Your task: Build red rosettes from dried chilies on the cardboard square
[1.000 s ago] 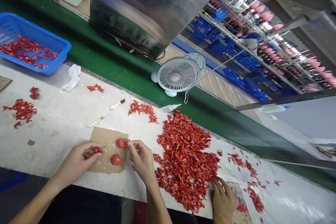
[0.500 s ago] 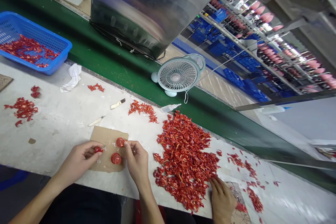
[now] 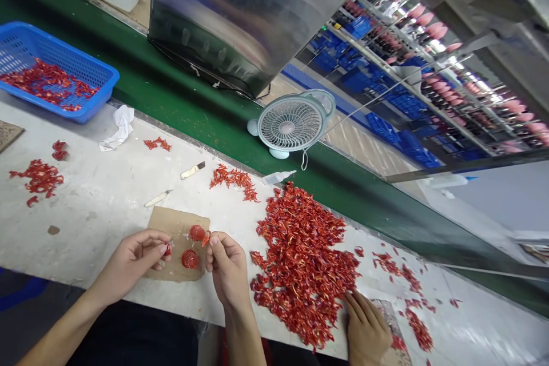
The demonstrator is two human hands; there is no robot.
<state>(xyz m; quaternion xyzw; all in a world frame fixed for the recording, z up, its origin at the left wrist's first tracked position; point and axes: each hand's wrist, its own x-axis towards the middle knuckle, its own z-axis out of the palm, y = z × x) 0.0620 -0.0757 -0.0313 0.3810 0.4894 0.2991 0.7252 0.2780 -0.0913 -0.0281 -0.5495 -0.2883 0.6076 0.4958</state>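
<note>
- Head view: our left hand (image 3: 135,260) pinches a small red piece (image 3: 168,249) between thumb and fingertips, mostly covering it.
- Our right hand (image 3: 230,267) has thumb and forefinger closed on a thin red piece (image 3: 206,238), the other fingers curled in.
- Between our hands, two red rounds sit on brown cardboard (image 3: 169,218): the upper round (image 3: 197,233) just beside the thin piece, the lower round (image 3: 189,259) toward six o'clock of it.
- From the cardboard, we see one pale-handled knife (image 3: 156,199) at eleven o'clock, another at half past twelve, and a large red heap (image 3: 304,260) at three, all on the white worktop (image 3: 103,206).
- A co-worker's hand (image 3: 368,329) rests at the heap's four o'clock edge.
- Farther out, a blue basket (image 3: 92,106) holding red pieces lies toward ten, a fan (image 3: 291,124) between one and two.
</note>
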